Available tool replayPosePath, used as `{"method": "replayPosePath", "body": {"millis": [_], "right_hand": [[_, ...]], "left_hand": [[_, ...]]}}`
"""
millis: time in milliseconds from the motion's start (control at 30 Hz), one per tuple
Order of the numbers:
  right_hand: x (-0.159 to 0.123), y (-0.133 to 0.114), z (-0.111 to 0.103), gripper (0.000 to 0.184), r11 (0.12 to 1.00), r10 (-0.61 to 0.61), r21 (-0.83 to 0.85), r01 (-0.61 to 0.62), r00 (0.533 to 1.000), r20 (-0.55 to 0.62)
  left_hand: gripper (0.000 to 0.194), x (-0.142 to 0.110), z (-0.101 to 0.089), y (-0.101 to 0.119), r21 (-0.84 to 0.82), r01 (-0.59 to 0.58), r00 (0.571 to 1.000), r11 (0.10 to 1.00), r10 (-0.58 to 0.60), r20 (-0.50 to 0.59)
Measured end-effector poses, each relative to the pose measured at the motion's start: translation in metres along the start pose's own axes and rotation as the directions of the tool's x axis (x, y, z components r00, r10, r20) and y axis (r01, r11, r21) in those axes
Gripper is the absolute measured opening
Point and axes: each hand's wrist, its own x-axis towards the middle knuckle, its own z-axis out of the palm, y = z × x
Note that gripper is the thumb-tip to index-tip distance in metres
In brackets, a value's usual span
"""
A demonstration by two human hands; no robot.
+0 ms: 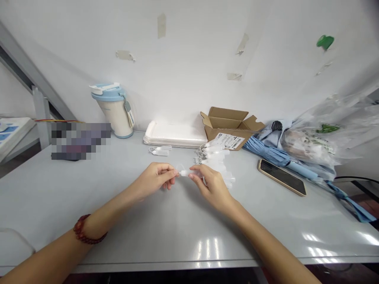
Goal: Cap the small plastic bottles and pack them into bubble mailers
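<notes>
Over the middle of the table point(166, 236), a small translucent squeeze bottle point(185, 172) lies sideways between my two hands. My right hand point(211, 182) pinches its body between thumb and fingers. At the other end, my left hand point(160, 176) closes thumb and forefinger on its thin tip; part of that tip is hidden. A fine clear loop arches above it. Several similar bottles point(217, 156) are piled behind and beside my right hand, their thin loops pointing left. Two more small bottles point(161, 150) lie beyond my left hand.
An open cardboard box point(226, 124) and a stack of white flat packets point(176, 134) stand by the wall. At left is a tumbler point(115, 112). To the right lie a phone point(281, 177), a folded blue umbrella point(269, 152) and plastic bags point(314, 138).
</notes>
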Motion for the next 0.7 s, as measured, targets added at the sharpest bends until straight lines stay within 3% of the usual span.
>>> {"method": "replayPosePath", "body": {"millis": [167, 333, 500, 700], "right_hand": [[0.007, 0.016, -0.007, 0.020, 0.975, -0.130, -0.193, 0.108, 0.986, -0.107], [0.016, 0.033, -0.021, 0.020, 0.904, -0.209, -0.413, 0.110, 0.957, -0.201], [0.019, 0.047, -0.032, 0.025, 0.832, -0.169, -0.555, -0.003, 0.951, -0.259], [0.019, 0.054, -0.032, 0.035, 0.752, -0.117, -0.658, -0.043, 0.973, -0.197]], "left_hand": [[0.028, 0.006, -0.017, 0.004, 0.023, 0.031, 0.995, 0.999, -0.029, -0.098], [0.024, 0.013, -0.045, 0.002, 0.030, 0.123, 0.975, 0.992, -0.116, -0.190], [0.023, 0.020, -0.066, -0.010, 0.082, 0.169, 0.944, 0.982, -0.137, -0.301], [0.025, 0.027, -0.071, -0.022, 0.277, 0.195, 0.912, 0.941, -0.071, -0.403]]}}
